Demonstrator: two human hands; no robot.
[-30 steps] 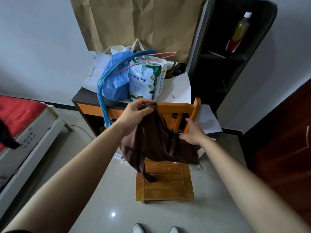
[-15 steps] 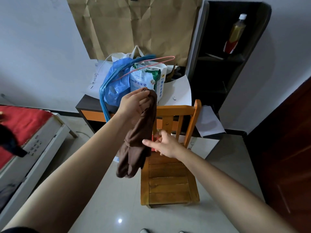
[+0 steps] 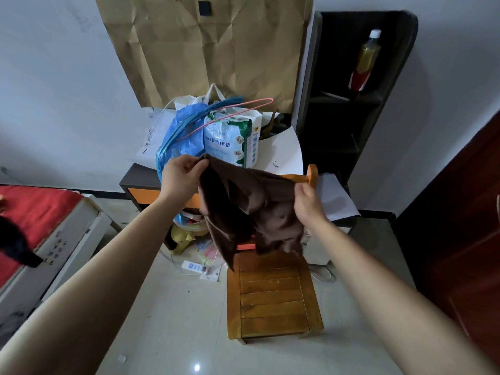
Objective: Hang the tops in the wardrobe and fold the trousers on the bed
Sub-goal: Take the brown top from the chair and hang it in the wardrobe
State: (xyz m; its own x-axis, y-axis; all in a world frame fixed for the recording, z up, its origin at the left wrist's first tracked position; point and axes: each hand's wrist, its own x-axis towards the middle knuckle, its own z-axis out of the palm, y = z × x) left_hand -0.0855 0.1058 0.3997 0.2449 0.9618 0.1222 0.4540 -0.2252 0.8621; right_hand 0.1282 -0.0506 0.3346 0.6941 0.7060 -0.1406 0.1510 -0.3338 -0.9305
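Note:
A dark brown garment (image 3: 249,209) hangs spread between my two hands above a wooden chair (image 3: 273,296). My left hand (image 3: 181,175) pinches its upper left edge, and my right hand (image 3: 308,203) grips its upper right edge. The cloth droops in folds to just above the chair seat; I cannot tell whether it is a top or trousers. Blue and pink wire hangers (image 3: 216,109) lie over the bags on the desk behind. The bed (image 3: 35,212) with a red cover is at the left, with a black garment (image 3: 15,246) on its edge.
A dark desk (image 3: 140,182) behind the chair carries a blue bag (image 3: 186,136), a white pack and papers. A black shelf unit (image 3: 351,104) holds a bottle (image 3: 365,58). A power strip (image 3: 193,266) and clutter lie on the floor. A dark wooden door (image 3: 460,226) is at the right.
My right hand has taken hold of the garment's right edge and pulled it sideways, so the cloth that hung bunched from my left hand is now spread out between both hands.

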